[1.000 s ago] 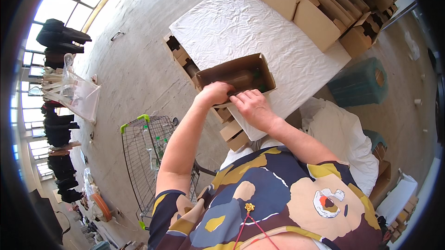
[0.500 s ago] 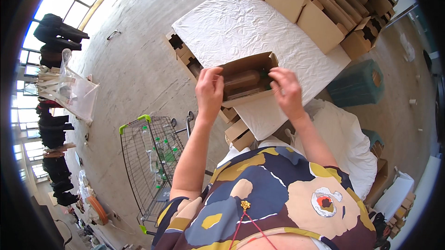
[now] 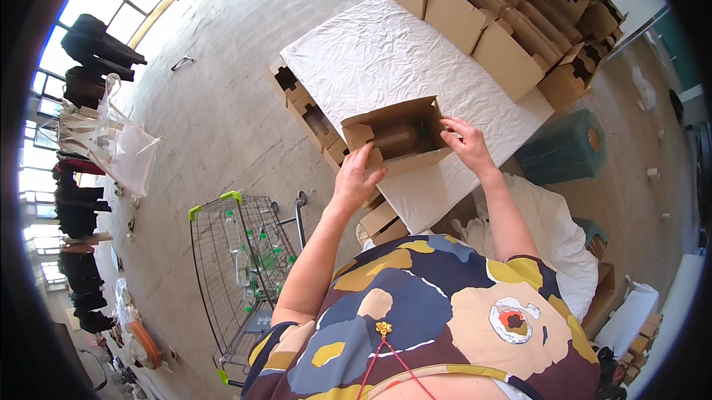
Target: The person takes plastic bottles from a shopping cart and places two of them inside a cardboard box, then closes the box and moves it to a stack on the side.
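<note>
Head view, open cardboard box (image 3: 415, 165) sat by the left edge of the surface (image 3: 400, 51), green-capped bottle (image 3: 394, 137) lay inside, left hand (image 3: 352, 181) and right hand (image 3: 472, 148) touched opposite ends, fingers loosely parted.

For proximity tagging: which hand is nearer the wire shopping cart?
Left. The left hand is at the left end of the open cardboard box, up and right of the wire shopping cart; the right hand is at the box's right end, farther away.
</note>
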Action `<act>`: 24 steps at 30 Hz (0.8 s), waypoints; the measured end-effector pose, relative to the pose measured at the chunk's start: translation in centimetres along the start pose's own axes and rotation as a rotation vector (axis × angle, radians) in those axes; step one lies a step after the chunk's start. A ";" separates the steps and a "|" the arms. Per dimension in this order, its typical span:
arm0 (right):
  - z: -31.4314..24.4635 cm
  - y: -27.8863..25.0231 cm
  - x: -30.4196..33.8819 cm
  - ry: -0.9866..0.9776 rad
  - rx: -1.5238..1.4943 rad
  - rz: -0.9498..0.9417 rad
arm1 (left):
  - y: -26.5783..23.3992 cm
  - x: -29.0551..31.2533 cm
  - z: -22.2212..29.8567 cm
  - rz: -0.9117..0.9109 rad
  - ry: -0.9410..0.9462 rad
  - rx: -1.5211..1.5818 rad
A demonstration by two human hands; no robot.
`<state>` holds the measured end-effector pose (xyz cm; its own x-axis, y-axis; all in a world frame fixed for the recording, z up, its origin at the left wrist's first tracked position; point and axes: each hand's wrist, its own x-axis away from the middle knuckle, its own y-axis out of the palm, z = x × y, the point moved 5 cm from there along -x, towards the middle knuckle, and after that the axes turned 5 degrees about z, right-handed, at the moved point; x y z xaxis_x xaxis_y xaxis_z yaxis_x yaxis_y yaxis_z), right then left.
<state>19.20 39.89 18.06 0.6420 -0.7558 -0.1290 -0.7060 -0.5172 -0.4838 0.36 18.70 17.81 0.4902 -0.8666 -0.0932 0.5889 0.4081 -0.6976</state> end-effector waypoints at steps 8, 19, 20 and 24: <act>0.3 -0.1 -0.1 -0.047 -0.002 -0.018 | 1.3 -2.7 -3.0 -0.218 -0.248 0.391; 0.0 0.1 0.3 -0.140 0.099 0.011 | -0.7 -4.8 -0.4 -0.110 -0.183 0.657; 0.0 0.3 0.3 -0.138 0.096 0.015 | -0.5 -5.5 -0.7 -0.109 -0.122 0.535; 0.3 1.6 -0.3 -0.206 0.220 -0.079 | 0.9 -5.9 -1.7 -0.191 -0.229 0.483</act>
<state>17.94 39.39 17.02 0.7554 -0.6076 -0.2454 -0.5841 -0.4545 -0.6725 -3.12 23.65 16.51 0.4411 -0.8757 0.1965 0.8815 0.3817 -0.2780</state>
